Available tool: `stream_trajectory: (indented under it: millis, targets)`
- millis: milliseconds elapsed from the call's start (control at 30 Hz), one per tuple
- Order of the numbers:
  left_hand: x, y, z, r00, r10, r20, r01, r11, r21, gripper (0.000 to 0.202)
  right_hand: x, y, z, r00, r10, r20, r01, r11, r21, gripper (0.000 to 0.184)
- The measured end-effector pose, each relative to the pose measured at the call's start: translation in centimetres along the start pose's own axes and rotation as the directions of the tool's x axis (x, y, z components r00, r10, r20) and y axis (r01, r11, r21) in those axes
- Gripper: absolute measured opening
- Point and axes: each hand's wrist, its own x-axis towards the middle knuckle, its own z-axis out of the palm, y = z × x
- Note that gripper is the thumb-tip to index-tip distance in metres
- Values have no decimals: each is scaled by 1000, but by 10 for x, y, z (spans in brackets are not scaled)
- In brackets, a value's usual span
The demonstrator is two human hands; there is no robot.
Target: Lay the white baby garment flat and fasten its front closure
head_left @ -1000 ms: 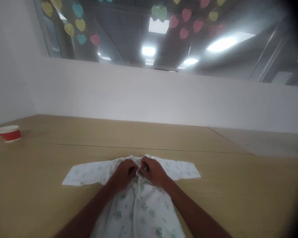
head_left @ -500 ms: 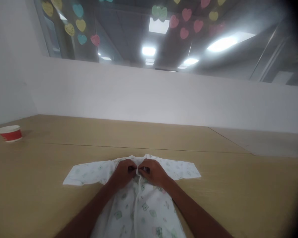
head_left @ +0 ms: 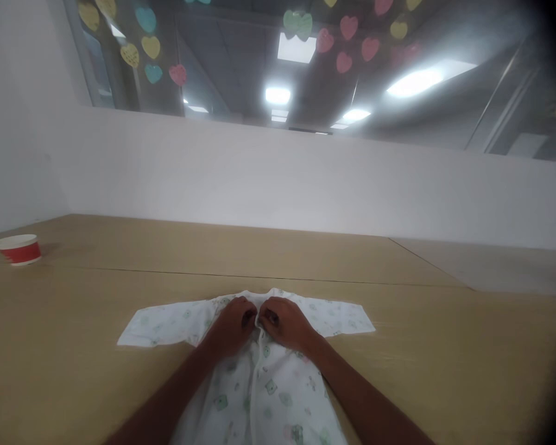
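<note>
1. Head view, and here we are: a white printed long-sleeved shirt (head_left: 271, 386) lies spread on the wooden bench (head_left: 445, 358), collar end pointing away from the wearer, its lower part running out of the bottom of the view.
2. In at the shirt's upper front comes the left hand (head_left: 231, 327), fingers curled nearly closed, thumb and fingertips pinching the front edge just below the collar.
3. Right opposite, the right hand (head_left: 287, 322) has the same tight curl, its tips pinched on that cloth too, the two hands almost meeting; whatever sits between the fingertips is too small to tell.
4. Down from that pinch runs the front placket (head_left: 253, 402), along the middle of the shirt.
5. Out to either side go the sleeves (head_left: 167, 324), stretched flat, one past each hand.
6. Well off to the left of the shirt and farther back, a red-and-white paper bowl (head_left: 21, 252) stands upright.
7. Behind the shirt, a white wall (head_left: 259, 173); above that, glass dotted with heart-shaped notes (head_left: 349, 27).
</note>
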Motion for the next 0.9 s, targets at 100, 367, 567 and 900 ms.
stream_trajectory:
  millis: [100,367,567,900]
  targets:
    - [-1,1,0,1000,-5,4,5,1000,5,15,0,2,2,1000,20,-13,-20,1000,-8,6]
    - [0,5,-2,1000,-25,12,25,1000,-4,20,3,8,2,999,19,38,-19,1000,4,13]
    - [0,2,-2,999,-32,17,32,999,-22,15,3,5,0,999,2,39,-3,1000,17,12]
    - [1,1,-3,994,-103,24,104,994,-44,18,1,6,1,998,55,22,-55,998,6,7]
